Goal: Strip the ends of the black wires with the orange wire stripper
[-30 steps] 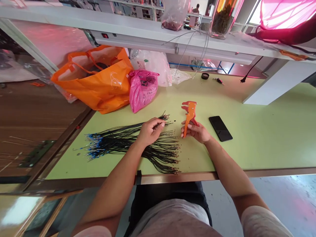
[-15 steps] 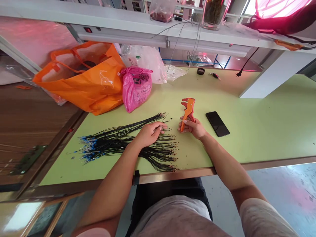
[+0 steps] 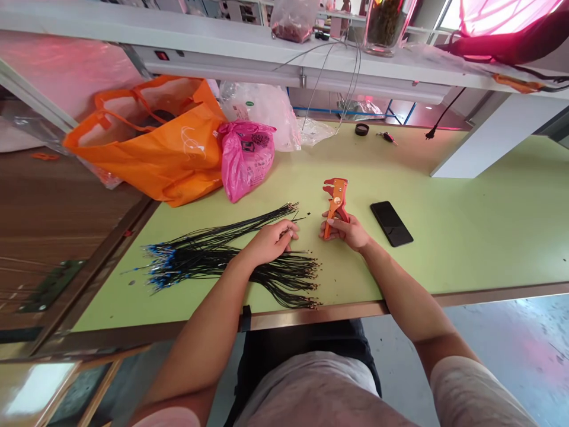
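My right hand (image 3: 344, 231) is wrapped round the orange and red handles of a wire stripper (image 3: 336, 198). The tool stands up from my fist with its jaws apart, pointing left, and no wire between them. My left hand (image 3: 275, 238) is closed among the black wires (image 3: 213, 261), its fingers curled over some of them; what lies inside the fingers is mostly hidden. One group of wires fans out below this hand, with copper-coloured tips to the right. Another thin group (image 3: 249, 224) runs above it. Blue ends (image 3: 162, 267) bunch together at the left.
A black phone (image 3: 392, 223) lies right of my right hand. Behind the wires are an orange bag (image 3: 178, 154), a pink plastic bag (image 3: 246, 160) and clear plastic bags (image 3: 262, 112). A black ring (image 3: 361, 128) and a key (image 3: 388, 138) lie at the back, under a white shelf (image 3: 222, 44).
The wire stripper has tipped slightly to the left in my right hand. Wire ends that stuck out past my left fingers no longer show there; those fingers are curled in more.
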{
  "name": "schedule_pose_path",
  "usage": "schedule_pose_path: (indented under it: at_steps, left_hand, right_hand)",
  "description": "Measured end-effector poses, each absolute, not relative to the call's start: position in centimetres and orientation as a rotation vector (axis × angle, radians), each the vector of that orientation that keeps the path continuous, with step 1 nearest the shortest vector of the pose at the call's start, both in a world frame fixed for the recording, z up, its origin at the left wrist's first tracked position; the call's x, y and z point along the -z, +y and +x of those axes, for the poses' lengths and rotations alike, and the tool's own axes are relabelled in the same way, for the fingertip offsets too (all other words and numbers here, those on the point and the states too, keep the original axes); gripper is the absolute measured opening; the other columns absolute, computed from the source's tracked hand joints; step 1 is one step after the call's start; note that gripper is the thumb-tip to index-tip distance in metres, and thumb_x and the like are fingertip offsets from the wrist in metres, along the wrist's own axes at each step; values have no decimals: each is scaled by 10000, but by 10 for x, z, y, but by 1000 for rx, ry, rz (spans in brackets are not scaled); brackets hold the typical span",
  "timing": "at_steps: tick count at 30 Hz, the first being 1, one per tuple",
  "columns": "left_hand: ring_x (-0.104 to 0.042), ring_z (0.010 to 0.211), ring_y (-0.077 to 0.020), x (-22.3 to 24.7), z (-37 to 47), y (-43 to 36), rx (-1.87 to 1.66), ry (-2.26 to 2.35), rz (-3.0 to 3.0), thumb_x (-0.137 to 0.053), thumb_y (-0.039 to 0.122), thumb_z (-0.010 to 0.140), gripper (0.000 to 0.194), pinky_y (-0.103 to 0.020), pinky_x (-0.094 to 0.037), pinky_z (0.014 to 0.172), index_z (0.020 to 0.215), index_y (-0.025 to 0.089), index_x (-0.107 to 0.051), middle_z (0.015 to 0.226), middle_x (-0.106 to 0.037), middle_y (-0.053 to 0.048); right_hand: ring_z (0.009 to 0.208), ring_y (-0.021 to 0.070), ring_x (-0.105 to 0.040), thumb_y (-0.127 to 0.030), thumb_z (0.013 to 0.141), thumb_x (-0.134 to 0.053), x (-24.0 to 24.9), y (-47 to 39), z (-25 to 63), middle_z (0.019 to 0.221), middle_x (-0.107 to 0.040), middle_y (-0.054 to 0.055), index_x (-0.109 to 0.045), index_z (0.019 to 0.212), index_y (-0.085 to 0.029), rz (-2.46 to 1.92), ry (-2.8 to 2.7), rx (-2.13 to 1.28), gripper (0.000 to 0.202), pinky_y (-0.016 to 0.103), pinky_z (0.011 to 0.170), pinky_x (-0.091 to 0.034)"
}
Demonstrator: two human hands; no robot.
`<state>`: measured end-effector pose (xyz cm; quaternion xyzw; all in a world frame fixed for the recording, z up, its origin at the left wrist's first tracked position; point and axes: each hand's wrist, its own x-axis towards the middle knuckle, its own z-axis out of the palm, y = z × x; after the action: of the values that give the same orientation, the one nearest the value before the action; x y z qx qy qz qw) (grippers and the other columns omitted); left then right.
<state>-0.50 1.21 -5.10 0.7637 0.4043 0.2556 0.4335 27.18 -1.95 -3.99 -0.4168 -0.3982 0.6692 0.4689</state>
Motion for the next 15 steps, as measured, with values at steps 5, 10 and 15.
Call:
schedule_pose_path:
  at_steps: [5, 10, 15]
  left_hand:
    - [-736, 590, -166, 52, -4, 13, -720, 1012, 1813, -526, 374, 1001, 500, -296, -544, 576, 1462, 206, -432, 1068, -804, -104]
    - [-743, 646, -176, 53, -4, 14, -719, 1005, 1864, -535, 437, 1007, 434, -320, -570, 668, 1365, 193, -546, 1062, -809, -109]
    - [-745, 690, -190, 51, -1, 12, -720, 1081, 1919, -559, 498, 980, 392, -307, -566, 675, 1192, 195, -689, 1011, -803, -84]
  right_hand:
    - [762, 228, -796, -381, 751, -902, 38, -19, 272, 877, -771, 46, -646, 1123, -168, -1042, -977, -1643, 499, 341, 705, -640]
    - [751, 220, -789, -362, 767, -891, 39, -19, 272, 885, -776, 57, -638, 1135, -162, -1046, -976, -1654, 489, 341, 709, -644]
    - [759, 220, -789, -365, 764, -893, 35, -22, 271, 869, -776, 50, -648, 1127, -162, -1045, -1053, -1634, 482, 318, 698, -630]
